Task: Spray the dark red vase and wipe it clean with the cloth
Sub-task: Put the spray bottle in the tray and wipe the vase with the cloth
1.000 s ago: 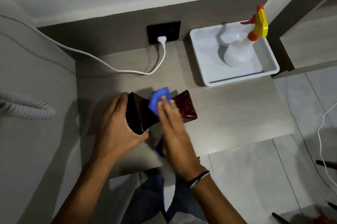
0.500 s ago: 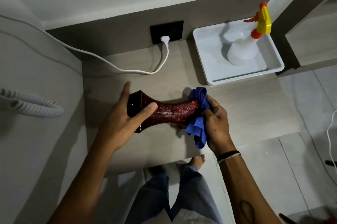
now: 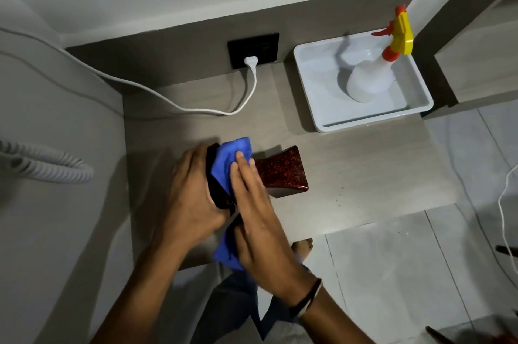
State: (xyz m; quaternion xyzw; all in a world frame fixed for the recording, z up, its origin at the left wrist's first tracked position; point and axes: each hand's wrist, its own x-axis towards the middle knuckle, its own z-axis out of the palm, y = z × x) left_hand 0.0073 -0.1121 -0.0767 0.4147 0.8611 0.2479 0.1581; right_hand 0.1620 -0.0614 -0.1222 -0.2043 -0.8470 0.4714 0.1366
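Observation:
The dark red speckled vase lies on its side over the wooden desk, its flared right end uncovered. My left hand grips the vase's left end. A blue cloth is pressed flat on the left part of the vase under my right hand; the cloth's tail hangs below my palm. The vase's middle is hidden by both hands. The white spray bottle, with a yellow and orange head, stands in the white tray at the back right.
A white plug sits in a black wall socket, and its cable runs left across the desk's back. A coiled grey cord lies on the grey surface to the left. Tiled floor and loose cables are on the right.
My right hand has slid the blue cloth from the vase's right end leftwards to its left part. The left hand still holds the left end.

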